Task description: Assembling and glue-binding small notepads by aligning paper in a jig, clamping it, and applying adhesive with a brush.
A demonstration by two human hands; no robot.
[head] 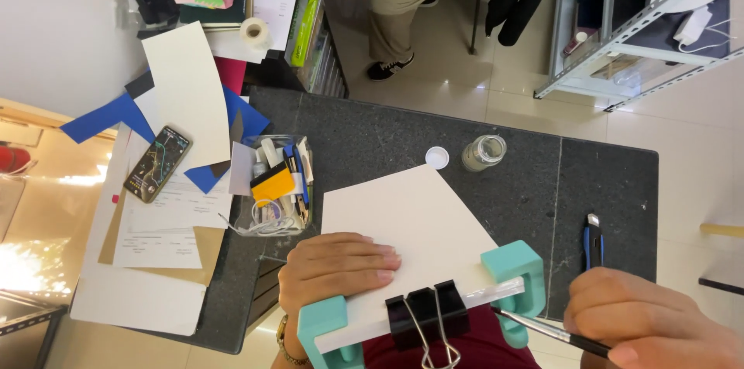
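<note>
The right hand is pinched shut around a thin brush with a dark handle and metal ferrule, tip pointing left toward the edge of a stack of white paper. That stack sits flat and smooth in a teal plastic clamp frame with 2 chunky uprights, and 1 black binder clip bites the edge just left of the brush tip. The left hand lies palm down on the paper, fingers flat, gripping nothing. Just above the right hand there's 1 blue utility knife on the dark speckled stone table. Further up past the paper: 1 small glass jar, open, with its round white lid beside it.
</note>
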